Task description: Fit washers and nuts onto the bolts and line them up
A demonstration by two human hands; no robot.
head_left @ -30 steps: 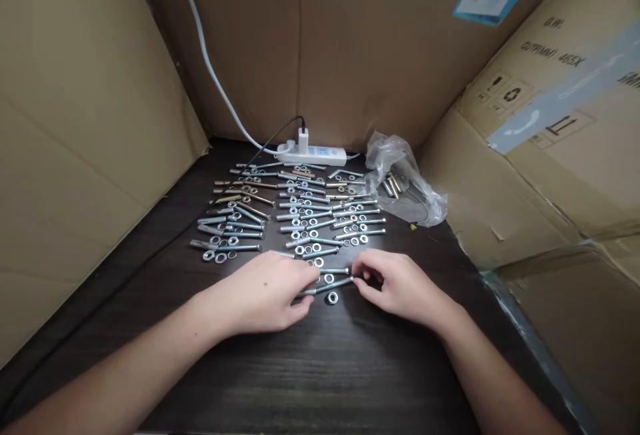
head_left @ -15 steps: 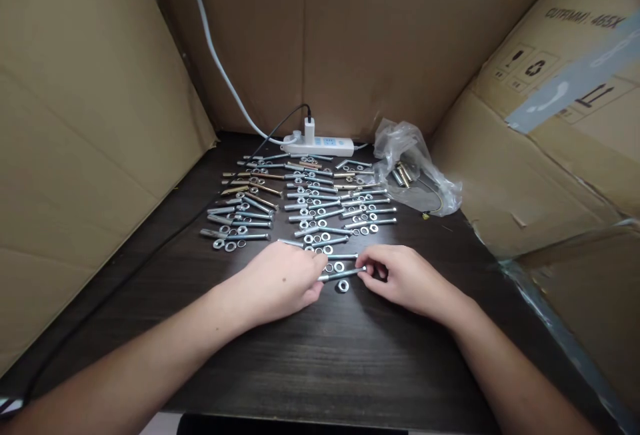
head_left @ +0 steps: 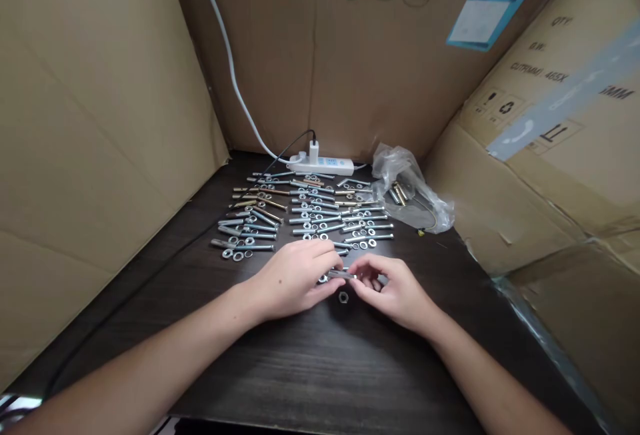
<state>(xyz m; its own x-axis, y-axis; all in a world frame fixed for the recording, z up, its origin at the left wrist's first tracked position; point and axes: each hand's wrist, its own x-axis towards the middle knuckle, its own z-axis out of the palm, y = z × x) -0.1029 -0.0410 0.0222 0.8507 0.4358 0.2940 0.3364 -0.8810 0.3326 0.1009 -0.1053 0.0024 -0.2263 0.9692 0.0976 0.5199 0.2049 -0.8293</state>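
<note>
My left hand (head_left: 300, 276) is closed, with thumb and fingertips pinching a silver bolt (head_left: 342, 275) just above the dark table. My right hand (head_left: 390, 286) has its thumb and fingers closed at the bolt's right end. Part of the bolt is hidden by the fingers. Just below it a loose hex nut (head_left: 343, 297) lies on the tabletop. Beside the left fingertips a small washer or nut (head_left: 323, 279) shows partly. Beyond the hands, several silver and brass-coloured bolts with sleeves (head_left: 320, 212) lie in rows with nuts and washers (head_left: 364, 244) between them.
A clear plastic bag (head_left: 430, 205) with several metal sleeves (head_left: 399, 194) lies at the back right. Behind the rows sits a white power strip (head_left: 325, 166) with a plugged-in charger (head_left: 314, 150). A black cable (head_left: 165, 258) crosses the left side. Cardboard walls (head_left: 270, 55) enclose the table.
The bolt between my hands has been raised and shows less of its length. My right hand has moved in closer to my left. The camera view has tilted up slightly.
</note>
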